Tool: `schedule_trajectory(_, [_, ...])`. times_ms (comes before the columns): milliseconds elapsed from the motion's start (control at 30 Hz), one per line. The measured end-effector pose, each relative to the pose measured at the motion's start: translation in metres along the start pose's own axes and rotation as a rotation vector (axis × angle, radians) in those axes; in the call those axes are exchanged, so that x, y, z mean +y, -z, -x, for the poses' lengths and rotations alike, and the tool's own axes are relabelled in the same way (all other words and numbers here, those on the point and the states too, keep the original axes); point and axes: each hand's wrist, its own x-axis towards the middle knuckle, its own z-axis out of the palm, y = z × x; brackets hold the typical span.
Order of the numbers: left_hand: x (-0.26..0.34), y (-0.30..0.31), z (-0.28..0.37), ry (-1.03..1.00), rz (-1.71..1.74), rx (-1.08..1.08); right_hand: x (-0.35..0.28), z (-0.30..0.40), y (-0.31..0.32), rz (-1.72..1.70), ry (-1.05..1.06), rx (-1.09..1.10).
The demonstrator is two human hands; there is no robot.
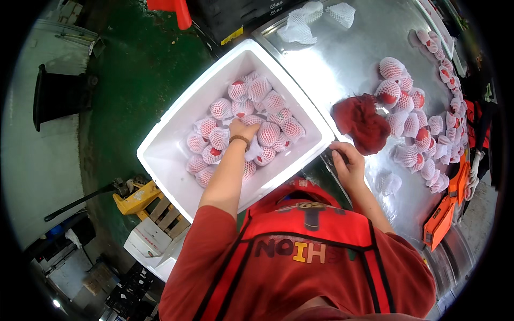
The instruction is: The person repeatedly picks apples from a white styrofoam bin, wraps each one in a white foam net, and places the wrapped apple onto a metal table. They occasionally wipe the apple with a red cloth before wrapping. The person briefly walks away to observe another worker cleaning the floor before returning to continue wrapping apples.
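Observation:
Before me a white foam box holds many round red fruits in white foam net sleeves. My left hand reaches down among them near the middle, a beaded bracelet on its wrist. Its fingertips are hidden between the fruits, so what it touches or grips cannot be told. At the box's right corner, beside its rim, is my right hand with its fingers curled; whether it holds the rim is unclear. A dark red cloth lies crumpled on the metal table just beyond this hand.
More sleeved fruits lie in a long group on the metal table, with loose foam nets at its far end. A yellow pallet jack and a white carton are at lower left. Another person's gloved hand is at far right.

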Motion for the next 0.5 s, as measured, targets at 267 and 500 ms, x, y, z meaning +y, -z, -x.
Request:
schedule_trajectory(267, [0.075, 0.047, 0.136, -0.745, 0.007, 0.429, -0.047, -0.034, -0.054, -0.534, -0.185, -0.425])
schedule_trajectory(500, [0.086, 0.066, 0.212, -0.909, 0.121, 0.35, -0.077, -0.03, -0.087, -0.964, -0.166, -0.312])
